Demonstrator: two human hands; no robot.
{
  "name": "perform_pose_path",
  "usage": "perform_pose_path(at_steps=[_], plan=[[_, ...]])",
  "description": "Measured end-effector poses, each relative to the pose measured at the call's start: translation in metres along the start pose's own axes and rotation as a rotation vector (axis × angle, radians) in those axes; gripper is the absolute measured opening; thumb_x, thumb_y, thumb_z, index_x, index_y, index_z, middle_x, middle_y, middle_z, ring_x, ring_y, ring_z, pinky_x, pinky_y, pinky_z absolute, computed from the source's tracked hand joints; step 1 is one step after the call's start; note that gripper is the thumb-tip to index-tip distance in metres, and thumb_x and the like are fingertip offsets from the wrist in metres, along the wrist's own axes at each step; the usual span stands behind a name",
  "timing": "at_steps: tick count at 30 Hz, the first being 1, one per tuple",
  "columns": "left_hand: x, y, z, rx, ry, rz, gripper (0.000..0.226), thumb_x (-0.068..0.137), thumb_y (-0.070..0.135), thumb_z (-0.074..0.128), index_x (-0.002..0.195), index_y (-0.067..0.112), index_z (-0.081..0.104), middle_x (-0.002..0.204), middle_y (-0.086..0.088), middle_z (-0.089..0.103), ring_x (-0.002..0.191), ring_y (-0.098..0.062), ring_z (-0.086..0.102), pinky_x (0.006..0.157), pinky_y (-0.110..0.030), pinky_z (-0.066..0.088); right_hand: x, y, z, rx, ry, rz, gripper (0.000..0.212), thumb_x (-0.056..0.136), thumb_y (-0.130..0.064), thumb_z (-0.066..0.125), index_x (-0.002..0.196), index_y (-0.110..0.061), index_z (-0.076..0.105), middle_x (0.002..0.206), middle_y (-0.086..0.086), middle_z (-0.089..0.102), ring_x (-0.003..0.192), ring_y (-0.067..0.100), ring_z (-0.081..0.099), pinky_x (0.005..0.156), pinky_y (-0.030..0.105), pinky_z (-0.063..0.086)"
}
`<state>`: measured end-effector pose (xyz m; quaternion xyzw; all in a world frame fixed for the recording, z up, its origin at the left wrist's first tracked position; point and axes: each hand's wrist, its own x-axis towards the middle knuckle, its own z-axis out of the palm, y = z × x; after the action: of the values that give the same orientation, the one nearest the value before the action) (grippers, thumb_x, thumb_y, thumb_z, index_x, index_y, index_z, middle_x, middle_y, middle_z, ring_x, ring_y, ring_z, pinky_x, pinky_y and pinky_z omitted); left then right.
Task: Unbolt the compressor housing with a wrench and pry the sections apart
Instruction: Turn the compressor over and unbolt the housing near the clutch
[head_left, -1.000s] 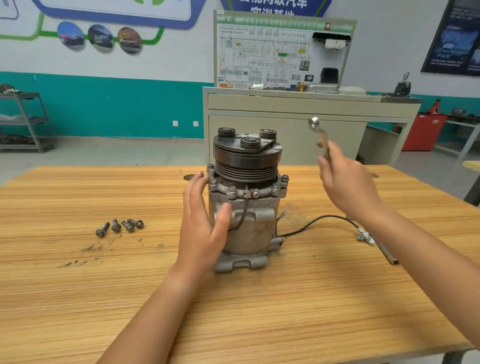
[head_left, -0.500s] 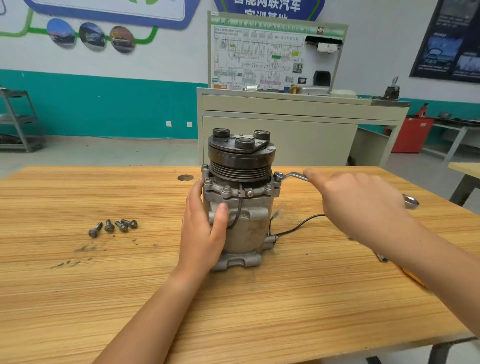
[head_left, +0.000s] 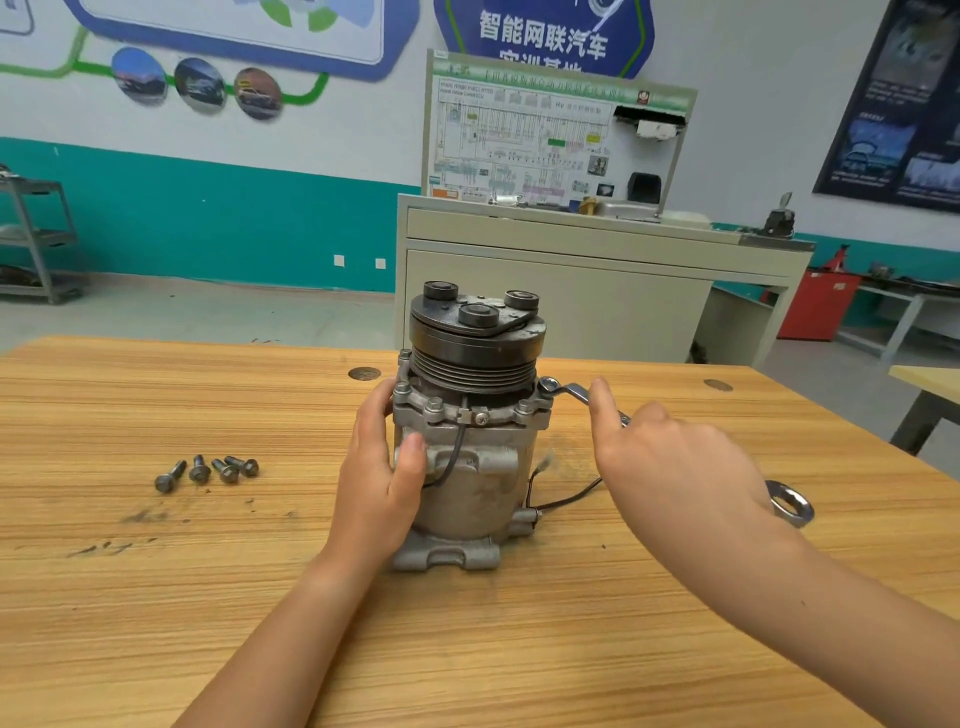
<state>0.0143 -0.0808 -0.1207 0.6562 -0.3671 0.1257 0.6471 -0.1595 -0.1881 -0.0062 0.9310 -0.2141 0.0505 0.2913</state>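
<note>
A grey compressor (head_left: 467, 467) stands upright on the wooden table (head_left: 156, 597), its black pulley and clutch on top. My left hand (head_left: 382, 478) grips the housing's left side, thumb across the front. My right hand (head_left: 680, 473) holds a steel ring wrench (head_left: 571, 392). The wrench's far ring sits on a bolt at the right corner of the housing flange. Its other ring end sticks out behind my wrist. Bolts remain along the flange's front edge.
Several loose bolts (head_left: 208, 470) lie on the table to the left of the compressor. A black cable (head_left: 566, 499) runs from the compressor's base to the right. A beige training cabinet (head_left: 571, 291) with a wiring board stands behind the table.
My right hand brought the wrench down from the air and set its ring on the right flange bolt. My left hand has stayed on the housing.
</note>
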Motion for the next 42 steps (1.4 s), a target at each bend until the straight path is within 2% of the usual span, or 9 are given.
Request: perform_pose_path(at_steps=[8, 11, 16, 19, 22, 26, 29, 33, 42], plan=[[0.005, -0.013, -0.001, -0.034, 0.043, 0.007, 0.045, 0.083, 0.045, 0.034, 0.126, 0.061, 0.034, 0.132, 0.031, 0.045, 0.125, 0.008, 0.040, 0.097, -0.009, 0.035, 0.007, 0.021, 0.021, 0.005, 0.148, -0.027, 0.072, 0.090, -0.004, 0.038, 0.146, -0.016, -0.006, 0.062, 0.001, 0.023, 0.044, 0.015, 0.023, 0.038, 0.027, 0.015], [0.004, -0.016, 0.000, -0.033, 0.052, 0.009, 0.048, 0.084, 0.045, 0.034, 0.131, 0.048, 0.037, 0.136, 0.016, 0.048, 0.127, 0.001, 0.041, 0.102, -0.027, 0.037, 0.021, 0.042, 0.038, 0.100, 0.353, -0.063, 0.070, 0.067, 0.009, 0.066, 0.132, -0.015, 0.050, 0.049, 0.000, 0.034, 0.035, 0.010, 0.016, 0.037, 0.015, 0.006], [0.005, -0.011, -0.002, 0.010, 0.034, -0.006, 0.044, 0.083, 0.048, 0.032, 0.122, 0.069, 0.029, 0.132, 0.035, 0.042, 0.126, 0.010, 0.036, 0.099, -0.012, 0.033, 0.073, 0.048, 0.078, 0.301, 0.706, -0.168, 0.028, 0.065, 0.013, 0.075, 0.088, -0.002, 0.071, 0.064, 0.010, 0.067, 0.049, 0.025, 0.060, 0.042, 0.030, 0.049], [0.003, -0.009, -0.004, 0.016, 0.035, 0.003, 0.045, 0.084, 0.048, 0.033, 0.129, 0.056, 0.033, 0.131, 0.038, 0.042, 0.125, 0.013, 0.036, 0.097, -0.005, 0.031, 0.100, 0.037, 0.077, 0.377, 0.803, -0.224, 0.016, 0.070, 0.012, 0.071, 0.081, 0.001, 0.071, 0.073, 0.012, 0.070, 0.063, 0.025, 0.068, 0.059, 0.040, 0.056], [0.000, -0.006, -0.004, 0.015, 0.041, -0.034, 0.050, 0.082, 0.051, 0.032, 0.132, 0.045, 0.033, 0.134, 0.025, 0.044, 0.126, 0.010, 0.036, 0.101, -0.013, 0.031, 0.101, 0.037, 0.069, 0.493, 0.844, -0.170, 0.019, 0.078, 0.008, 0.065, 0.094, 0.000, 0.070, 0.077, 0.013, 0.071, 0.066, 0.027, 0.068, 0.051, 0.038, 0.055], [-0.003, 0.009, -0.001, 0.102, 0.119, 0.026, 0.045, 0.085, 0.046, 0.033, 0.129, 0.049, 0.023, 0.143, 0.017, 0.032, 0.135, 0.001, 0.028, 0.109, -0.021, 0.025, 0.062, 0.043, 0.051, 0.790, 0.776, 0.108, 0.039, 0.092, -0.008, 0.053, 0.130, -0.015, 0.052, 0.064, 0.003, 0.059, 0.053, 0.024, 0.052, 0.044, 0.029, 0.039], [-0.006, 0.016, 0.002, 0.144, 0.157, 0.091, 0.047, 0.086, 0.042, 0.034, 0.133, 0.038, 0.023, 0.143, 0.027, 0.019, 0.136, 0.009, 0.017, 0.111, -0.018, 0.017, 0.028, 0.045, 0.042, 0.575, 0.531, 0.088, 0.042, 0.093, -0.014, 0.049, 0.133, -0.026, 0.049, 0.061, -0.003, 0.049, 0.055, 0.025, 0.049, 0.045, 0.026, 0.032], [-0.008, 0.020, 0.005, 0.163, 0.132, 0.109, 0.049, 0.085, 0.042, 0.035, 0.132, 0.036, 0.024, 0.142, 0.031, 0.011, 0.134, 0.014, 0.010, 0.115, -0.037, 0.017, 0.012, 0.037, 0.040, 0.347, 0.248, 0.116, 0.055, 0.095, -0.016, 0.037, 0.139, -0.044, 0.022, 0.062, -0.009, 0.036, 0.064, 0.020, 0.043, 0.048, 0.028, 0.026], [-0.008, 0.024, 0.001, 0.182, 0.127, 0.077, 0.052, 0.082, 0.046, 0.038, 0.131, 0.033, 0.027, 0.145, 0.018, 0.018, 0.132, 0.014, 0.012, 0.115, -0.044, 0.019, 0.008, 0.030, 0.022, 0.246, 0.192, 0.172, 0.063, 0.095, -0.011, 0.036, 0.143, -0.042, 0.010, 0.063, -0.008, 0.034, 0.056, 0.016, 0.036, 0.042, 0.026, 0.022]])
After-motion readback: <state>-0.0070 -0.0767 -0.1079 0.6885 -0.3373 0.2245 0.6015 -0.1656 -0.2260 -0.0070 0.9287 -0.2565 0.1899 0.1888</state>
